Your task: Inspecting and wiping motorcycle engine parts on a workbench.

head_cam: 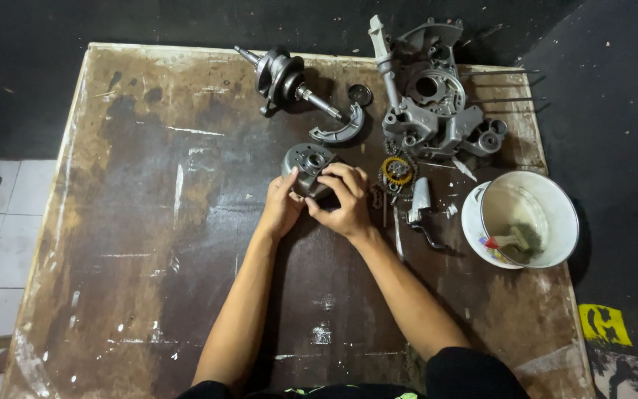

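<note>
Left hand [280, 208]: fingers curled against the near-left side of the round metal rotor [309, 165] | Right hand [342, 201]: fingers clamped over its near-right edge | Rotor: mid-bench [149, 222], flat face up, just beyond both hands, sprocket [397, 171] beside it.

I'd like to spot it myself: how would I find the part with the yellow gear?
Start at the white bucket on the right of the brown table. Left of it, beside the right hand, lies the yellow gear. It is the only yellow piece among grey metal parts.
</note>
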